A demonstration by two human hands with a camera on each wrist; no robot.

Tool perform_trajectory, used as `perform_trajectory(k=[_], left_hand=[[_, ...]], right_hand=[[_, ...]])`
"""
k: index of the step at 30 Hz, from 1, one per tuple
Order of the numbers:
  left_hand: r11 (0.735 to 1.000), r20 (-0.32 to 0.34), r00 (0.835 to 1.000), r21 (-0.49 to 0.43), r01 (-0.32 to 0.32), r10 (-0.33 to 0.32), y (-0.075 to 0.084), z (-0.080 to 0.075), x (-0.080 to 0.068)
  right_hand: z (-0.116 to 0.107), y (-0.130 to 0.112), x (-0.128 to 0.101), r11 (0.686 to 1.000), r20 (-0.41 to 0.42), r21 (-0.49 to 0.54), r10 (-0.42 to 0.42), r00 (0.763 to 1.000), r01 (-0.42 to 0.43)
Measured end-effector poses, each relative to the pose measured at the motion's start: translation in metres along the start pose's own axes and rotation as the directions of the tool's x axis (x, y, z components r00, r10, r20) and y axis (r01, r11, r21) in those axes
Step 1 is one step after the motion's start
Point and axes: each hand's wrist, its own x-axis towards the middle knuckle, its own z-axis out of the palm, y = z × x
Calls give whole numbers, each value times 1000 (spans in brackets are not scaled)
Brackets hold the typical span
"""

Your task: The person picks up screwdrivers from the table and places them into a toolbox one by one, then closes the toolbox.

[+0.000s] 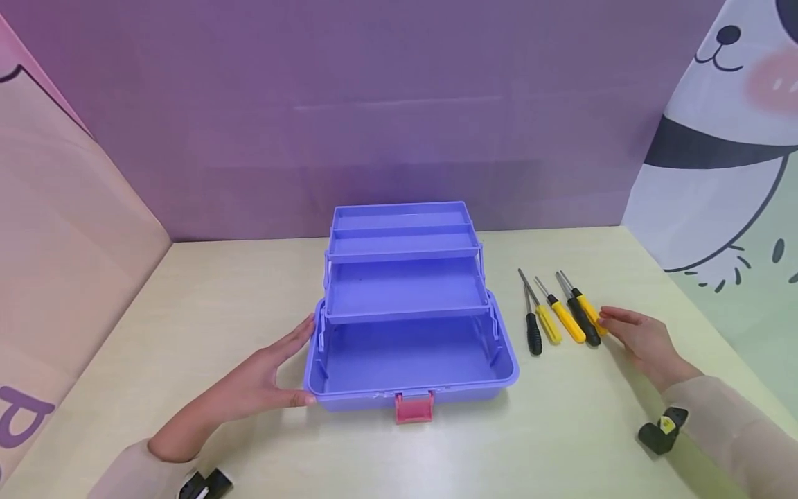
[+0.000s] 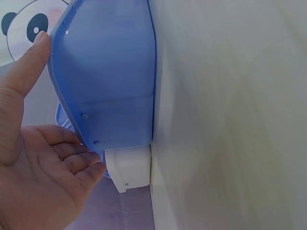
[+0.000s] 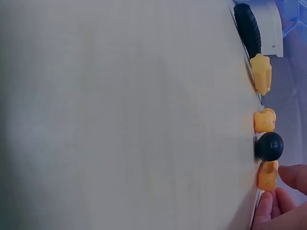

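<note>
Left hand (image 1: 264,378): thumb and fingers spread, against the left side of the violet-blue plastic toolbox (image 1: 461,396). Right hand (image 1: 642,341), nearer the tools: thumb and fingertips about the handle end of the rightmost yellow-handled metal screwdriver (image 1: 586,305); pinch cannot be confirmed. Screwdriver lies right of the toolbox, just left of those fingers, long axis slanting away leftward.

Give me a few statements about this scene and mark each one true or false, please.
1. The toolbox stands open. True.
2. The left hand is well away from the toolbox. False: the left hand touches the toolbox's left side.
3. Five screwdrivers lie to the right of the toolbox. True.
4. Every screwdriver has a yellow handle. False: two have black handles.
5. The right hand is at the rightmost screwdriver. True.
6. The latch is green. False: the latch is pinkish red.
</note>
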Motion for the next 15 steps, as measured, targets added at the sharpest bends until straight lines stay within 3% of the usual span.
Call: perform_trajectory(k=[15], left_hand=[[1000,-3,1000,2,8,-8,0,0,0]], right_hand=[[4,0,2,989,-27,-150,0,1000,-4]])
